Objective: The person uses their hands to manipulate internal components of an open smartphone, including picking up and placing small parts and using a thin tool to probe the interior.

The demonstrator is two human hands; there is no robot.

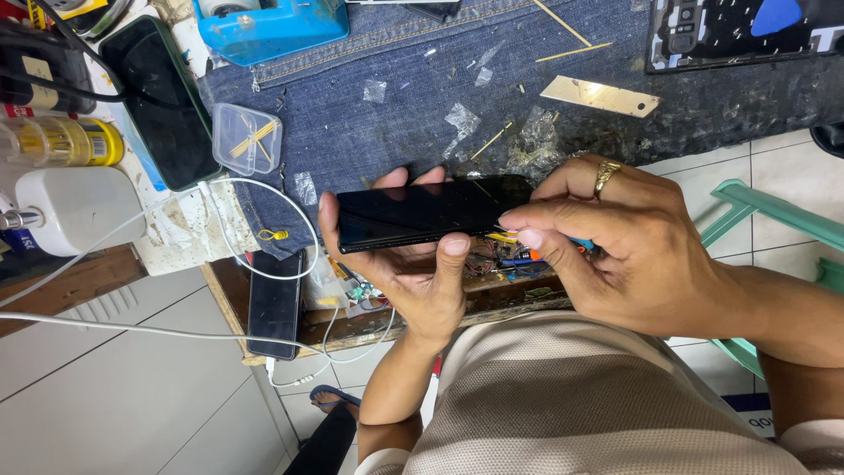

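My left hand [413,273] grips a black smartphone [422,211], held edge-on above the front of the workbench, thumb on its near edge and fingers curled over the far edge. My right hand [633,255], with a gold ring on one finger, pinches a small yellow and blue tool [510,237] against the phone's right lower edge. The tool's tip is mostly hidden by my fingers.
A denim cloth [369,105] strewn with plastic scraps covers the bench. On it lie a metal blade [600,95], a small clear box [246,138] and a blue container [268,26]. Another phone [161,101] lies at left, a third phone [274,303] charges below, white cable [132,330] trailing.
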